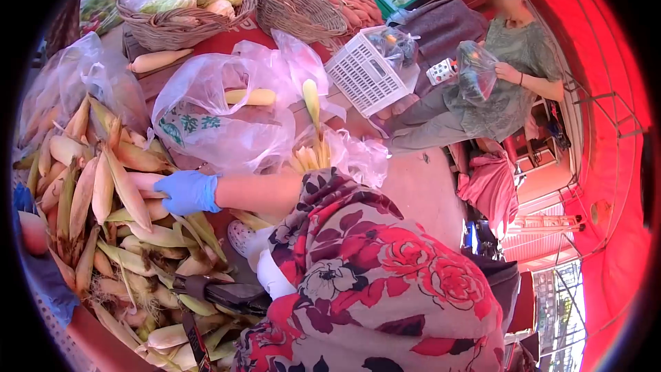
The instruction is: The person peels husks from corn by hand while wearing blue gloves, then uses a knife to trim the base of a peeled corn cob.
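Right hand in a blue rubber glove, floral red sleeve behind it, is reaching left across the stall, and its fingers look curled shut on a pale cream ear of corn lying at the top edge of the big pile of yellow-green husked corn. Just beside the hand, up and to the right, there's a crinkly clear plastic bag with green print with another ear in it, and a white slatted plastic basket sits further off. The left hand isn't showing anywhere.
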A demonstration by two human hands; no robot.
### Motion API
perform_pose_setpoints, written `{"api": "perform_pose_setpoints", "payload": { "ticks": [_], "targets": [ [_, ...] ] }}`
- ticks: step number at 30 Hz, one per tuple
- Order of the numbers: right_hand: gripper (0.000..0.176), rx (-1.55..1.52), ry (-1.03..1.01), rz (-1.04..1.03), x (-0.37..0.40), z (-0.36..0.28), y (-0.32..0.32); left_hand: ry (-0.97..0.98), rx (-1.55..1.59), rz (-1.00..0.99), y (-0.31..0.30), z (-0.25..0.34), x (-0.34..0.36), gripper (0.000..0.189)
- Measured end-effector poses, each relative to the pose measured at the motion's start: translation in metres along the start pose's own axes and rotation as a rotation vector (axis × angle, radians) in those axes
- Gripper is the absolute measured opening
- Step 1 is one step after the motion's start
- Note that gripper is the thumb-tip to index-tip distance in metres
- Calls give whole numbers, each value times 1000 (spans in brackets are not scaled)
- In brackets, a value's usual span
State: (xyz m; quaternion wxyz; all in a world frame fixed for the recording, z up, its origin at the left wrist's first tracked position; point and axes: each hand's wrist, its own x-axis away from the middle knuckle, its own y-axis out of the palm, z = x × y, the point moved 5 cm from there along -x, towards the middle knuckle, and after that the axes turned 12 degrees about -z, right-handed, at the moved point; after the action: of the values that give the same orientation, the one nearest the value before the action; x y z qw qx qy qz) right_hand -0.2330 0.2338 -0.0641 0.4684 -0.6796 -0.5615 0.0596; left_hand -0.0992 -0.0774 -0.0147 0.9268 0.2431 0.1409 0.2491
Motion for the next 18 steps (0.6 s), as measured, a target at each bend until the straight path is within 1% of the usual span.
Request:
{"api": "perform_pose_setpoints", "payload": {
  "ticks": [1,4,5,6,8,10,11,12,14,15,16,17,18],
  "targets": [
    [51,68,248,-70,17,22,-4,-7,26,47,14,-3,3,44],
    [61,208,464,-30,20,104,2,-94,41,208,65,-21,14,46],
    [68,223,433,14,21,108,-8,-127,99,381,89,-30,25,52],
    [69,212,449,56,18,115,-21,-150,178,212,63,-58,19,52],
    [70,181,481,123,8,129,-40,-272,275,148,34,-96,17,53],
    [68,583,419,448,8,117,-68,-303,218,99,30,-110,20,53],
    [66,510,489,422,6,126,-76,-317,185,70,32,-114,19,53],
    [64,430,552,390,1,137,-84,-344,247,78,34,-119,17,54],
    [61,316,408,429,-16,168,-97,-390,344,133,35,-122,16,54],
    [60,146,509,265,-30,194,-99,-375,296,70,36,-119,15,53],
    [59,118,490,261,-49,225,-104,-380,271,95,41,-116,17,51],
    [61,180,452,232,-53,228,-118,-373,258,81,49,-112,18,51],
    [67,236,450,286,-55,237,-134,-375,224,43,51,-111,19,50]
  ]
}}
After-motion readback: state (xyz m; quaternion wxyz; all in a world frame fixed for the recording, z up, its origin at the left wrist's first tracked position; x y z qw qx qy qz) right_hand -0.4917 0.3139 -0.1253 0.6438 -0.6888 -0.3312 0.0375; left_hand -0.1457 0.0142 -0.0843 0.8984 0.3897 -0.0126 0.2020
